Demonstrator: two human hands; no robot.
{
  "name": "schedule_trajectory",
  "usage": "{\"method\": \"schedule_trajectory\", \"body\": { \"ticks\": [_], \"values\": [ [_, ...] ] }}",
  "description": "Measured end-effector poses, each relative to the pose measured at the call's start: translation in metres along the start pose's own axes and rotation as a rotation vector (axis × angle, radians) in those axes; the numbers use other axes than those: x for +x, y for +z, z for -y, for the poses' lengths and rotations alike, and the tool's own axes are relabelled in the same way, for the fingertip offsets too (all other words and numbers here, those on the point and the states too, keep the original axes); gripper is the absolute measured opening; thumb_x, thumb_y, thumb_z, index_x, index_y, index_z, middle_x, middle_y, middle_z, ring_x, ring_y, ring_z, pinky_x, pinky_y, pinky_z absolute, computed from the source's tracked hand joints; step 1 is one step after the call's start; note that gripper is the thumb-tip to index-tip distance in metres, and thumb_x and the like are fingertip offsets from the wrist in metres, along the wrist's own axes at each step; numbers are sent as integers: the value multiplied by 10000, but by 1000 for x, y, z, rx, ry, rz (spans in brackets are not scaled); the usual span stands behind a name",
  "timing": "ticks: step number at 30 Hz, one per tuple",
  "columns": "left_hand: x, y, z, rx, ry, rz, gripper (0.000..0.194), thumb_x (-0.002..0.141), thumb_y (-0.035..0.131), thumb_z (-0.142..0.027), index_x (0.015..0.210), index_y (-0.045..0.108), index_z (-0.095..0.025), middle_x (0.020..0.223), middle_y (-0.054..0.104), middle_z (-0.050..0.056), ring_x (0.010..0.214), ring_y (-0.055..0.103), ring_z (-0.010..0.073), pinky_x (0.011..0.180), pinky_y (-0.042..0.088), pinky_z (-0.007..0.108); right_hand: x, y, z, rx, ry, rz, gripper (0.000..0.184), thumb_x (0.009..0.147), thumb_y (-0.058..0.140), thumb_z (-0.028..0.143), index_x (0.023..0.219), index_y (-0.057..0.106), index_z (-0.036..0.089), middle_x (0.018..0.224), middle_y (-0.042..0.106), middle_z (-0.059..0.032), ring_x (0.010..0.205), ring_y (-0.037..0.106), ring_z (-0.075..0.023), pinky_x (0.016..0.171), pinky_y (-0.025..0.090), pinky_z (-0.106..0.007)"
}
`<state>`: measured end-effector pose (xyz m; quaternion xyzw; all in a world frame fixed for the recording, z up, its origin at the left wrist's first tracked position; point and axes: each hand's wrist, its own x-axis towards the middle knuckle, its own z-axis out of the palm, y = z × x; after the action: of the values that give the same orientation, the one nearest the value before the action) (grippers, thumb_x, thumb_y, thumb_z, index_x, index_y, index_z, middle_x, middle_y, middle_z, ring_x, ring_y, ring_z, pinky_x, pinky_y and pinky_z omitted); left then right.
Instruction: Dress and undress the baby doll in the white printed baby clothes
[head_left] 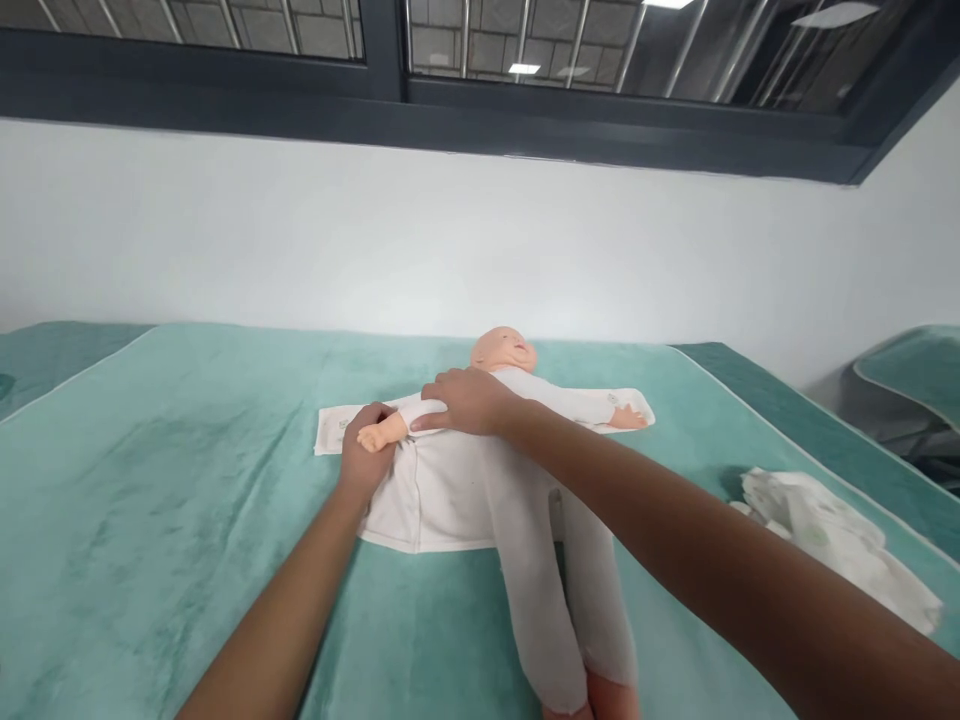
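A baby doll (532, 500) with a white cloth body lies on its back, head toward the wall. Under it a white baby shirt (431, 500) is spread open, with its sleeves stretched out to both sides. My right hand (472, 400) is closed around the doll's arm on the left side, near the shoulder and forearm. Beside the doll's small hand, my left hand (366, 450) grips the shirt at the base of its left-side sleeve. Some of its fingers are hidden behind the fabric and the doll's hand. The doll's other arm rests along the right-side sleeve.
A green padded cover (187, 480) lies beneath everything. To the right is a crumpled white cloth item (832, 540), partly behind my right forearm. A white wall (337, 230) with a dark window frame (465, 125) rises at the back. Another green-covered surface (915, 370) stands far right.
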<state>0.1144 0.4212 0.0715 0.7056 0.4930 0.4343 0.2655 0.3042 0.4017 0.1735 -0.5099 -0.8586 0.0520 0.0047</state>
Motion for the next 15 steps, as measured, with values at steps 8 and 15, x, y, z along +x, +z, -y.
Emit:
{"method": "schedule_trajectory", "body": {
  "ticks": [8,15],
  "values": [
    [0,-5,-10,-45,-175,-80,122,737,485,-256,764,590,-202,754,653,-4,722,572,158,654,411,248,2,2,-10,-113,130,26,559,903,322,677,1038,628,229,986,654,-88,882,583,-230,660,324,-306],
    [2,-5,-9,-129,-246,-169,70,736,528,-262,749,568,-207,770,663,-12,756,606,162,697,421,255,2,2,-13,-183,156,71,517,903,374,637,1047,648,223,996,661,-106,908,586,-242,693,335,-313]
  ]
}}
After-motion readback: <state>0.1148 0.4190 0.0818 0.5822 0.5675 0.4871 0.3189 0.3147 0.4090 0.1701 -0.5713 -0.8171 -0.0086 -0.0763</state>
